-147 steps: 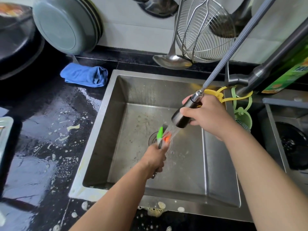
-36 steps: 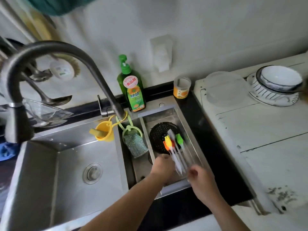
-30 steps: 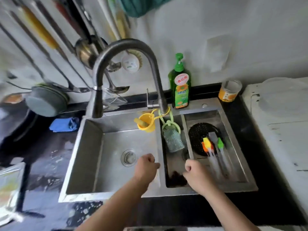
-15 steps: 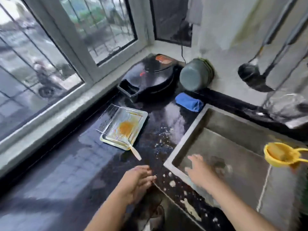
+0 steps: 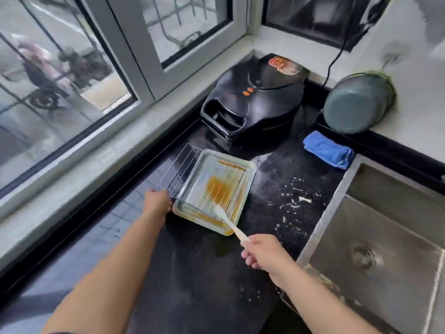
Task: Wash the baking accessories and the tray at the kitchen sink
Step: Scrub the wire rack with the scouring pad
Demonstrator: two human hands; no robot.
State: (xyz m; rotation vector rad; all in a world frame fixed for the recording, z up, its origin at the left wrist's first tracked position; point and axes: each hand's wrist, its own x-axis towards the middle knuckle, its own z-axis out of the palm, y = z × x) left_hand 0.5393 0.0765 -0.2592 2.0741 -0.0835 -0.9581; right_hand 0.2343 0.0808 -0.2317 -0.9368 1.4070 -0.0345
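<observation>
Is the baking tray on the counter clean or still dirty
Dirty: the baking tray shows an orange-brown residue patch, under the wire rack.

A wet black stone countertop [image 5: 197, 268] is bounded on the left by a pale sill [image 5: 79, 165] beneath grey-framed windows [image 5: 134, 54], through which daylight is admitted. White walls [image 5: 414, 56] are seen at the right, above a black upstand.
</observation>
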